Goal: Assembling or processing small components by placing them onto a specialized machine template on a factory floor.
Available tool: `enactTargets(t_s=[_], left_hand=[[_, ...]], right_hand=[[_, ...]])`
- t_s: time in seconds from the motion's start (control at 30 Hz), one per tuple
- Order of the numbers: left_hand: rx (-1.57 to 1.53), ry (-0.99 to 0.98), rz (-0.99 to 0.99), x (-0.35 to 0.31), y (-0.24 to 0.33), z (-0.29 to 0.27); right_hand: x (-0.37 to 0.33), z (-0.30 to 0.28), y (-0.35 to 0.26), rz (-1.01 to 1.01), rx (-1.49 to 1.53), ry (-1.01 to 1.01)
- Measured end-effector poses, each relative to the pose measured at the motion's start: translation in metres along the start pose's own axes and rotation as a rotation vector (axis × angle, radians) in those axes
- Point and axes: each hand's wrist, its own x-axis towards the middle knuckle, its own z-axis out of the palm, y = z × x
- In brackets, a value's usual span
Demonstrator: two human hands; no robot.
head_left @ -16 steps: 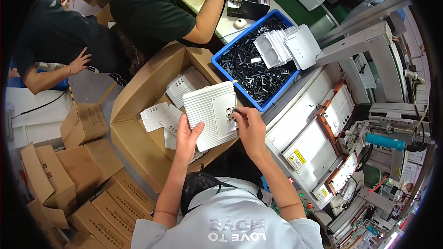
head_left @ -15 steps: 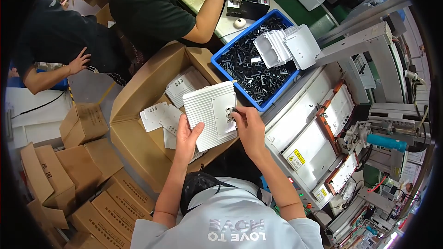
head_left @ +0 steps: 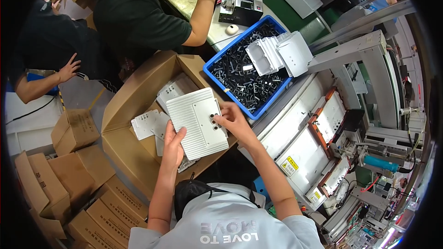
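Both hands grip a white ribbed rectangular plastic panel (head_left: 197, 123) over an open brown cardboard box (head_left: 134, 101) of similar panels: left hand (head_left: 174, 144) clasping its lower edge, right hand (head_left: 233, 119) pinching its right edge. A blue plastic crate (head_left: 217, 67) of black parts sits alongside.

**Bright, even light; strong fisheye bend at rim**

Scene well lit w/ diffuse overhead light, no hard shadows. Pale ribbed panel (head_left: 197, 122) reads bright but not blown out; soft shade lies inside the cardboard box (head_left: 134, 110) beneath it. Mild sheen on the white machine covers (head_left: 295, 143) at right. Centre is sharp, detail crisp on the blue bin (head_left: 272, 97). Toward the rim straight edges bow hard, things shrink & soften, esp. lower right. Black vignette fills all four corners. Dark shirts at top lose detail in shade. No motion blur
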Motion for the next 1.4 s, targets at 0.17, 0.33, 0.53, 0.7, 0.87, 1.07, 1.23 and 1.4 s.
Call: enactTargets(t_s=[0.17,0.33,0.53,0.7,0.87,1.07,1.23,1.4], left_hand=[[-0.055,0.06,-0.054,0.006,-0.004,-0.014],[-0.049,0.118,-0.059,0.005,0.006,-0.026],[-0.062,0.187,-0.077,0.0,0.011,-0.045],[-0.11,0.192,-0.064,-0.003,0.012,-0.042],[-0.108,0.179,-0.05,0.0,0.005,-0.035],[-0.044,0.047,-0.066,-0.001,0.0,-0.017],[0.071,-0.086,-0.118,-0.015,-0.003,0.028],[0.097,-0.207,-0.148,-0.038,-0.013,0.057]], right_hand=[[0.077,-0.062,0.02,-0.289,-0.314,0.187],[0.129,-0.145,-0.009,-0.582,-1.509,0.679],[0.137,-0.197,-0.013,-0.548,-2.14,0.217],[0.129,-0.205,-0.031,-0.788,-2.169,0.091],[0.091,-0.155,-0.068,-0.973,-1.563,0.19],[-0.016,-0.077,-0.099,-0.368,-0.376,0.107],[-0.064,-0.039,-0.057,-0.159,-0.339,0.07],[-0.088,-0.023,-0.049,-0.255,-0.362,0.385]])
